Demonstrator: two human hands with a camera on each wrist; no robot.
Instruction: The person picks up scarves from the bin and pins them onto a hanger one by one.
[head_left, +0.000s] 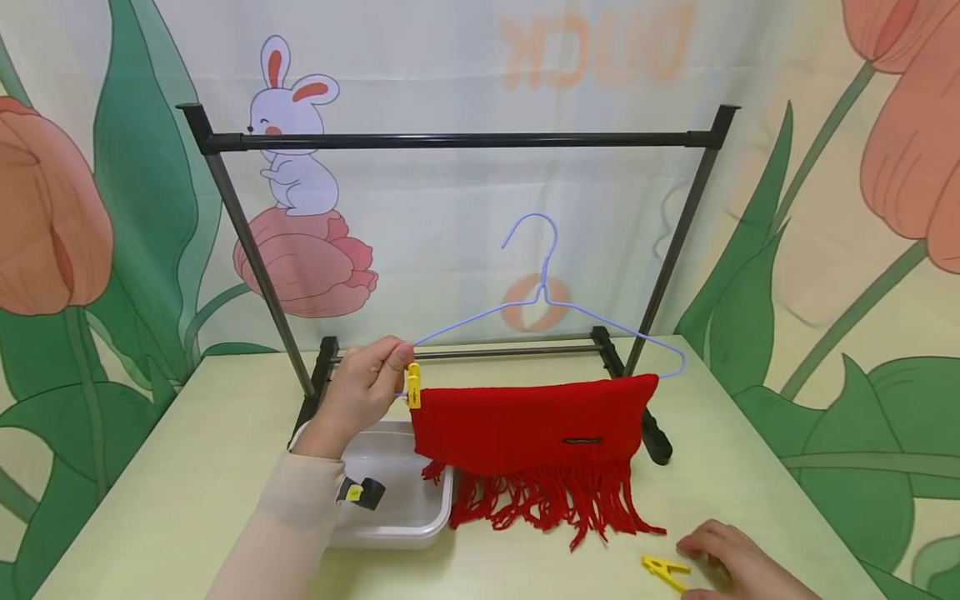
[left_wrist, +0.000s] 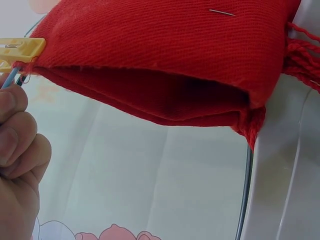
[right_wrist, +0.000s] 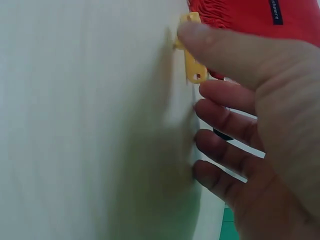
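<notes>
My left hand (head_left: pixel 365 385) grips the left corner of a light blue wire hanger (head_left: pixel 480 317), thumb and curled fingers round the wire. A folded red scarf (head_left: pixel 525 425) with a fringe hangs over the hanger's lower bar. One yellow clothespin (head_left: pixel 414 386) clips the scarf's top left corner beside that hand; in the left wrist view, the clothespin (left_wrist: pixel 22 48) bites the cloth and the scarf's folds gape. Over the table at the lower right, my right hand (head_left: pixel 738 562) has its fingers spread loosely beside a second yellow clothespin (head_left: pixel 663 572), the thumb overlapping it in the right wrist view.
A black garment rack (head_left: pixel 465 141) stands behind, its feet on the pale table (head_left: pixel 187 467). Under my left forearm sits a white basin (head_left: pixel 405 533) holding a small black item with a yellow mark (head_left: pixel 367 493). Printed curtains close off the back and sides.
</notes>
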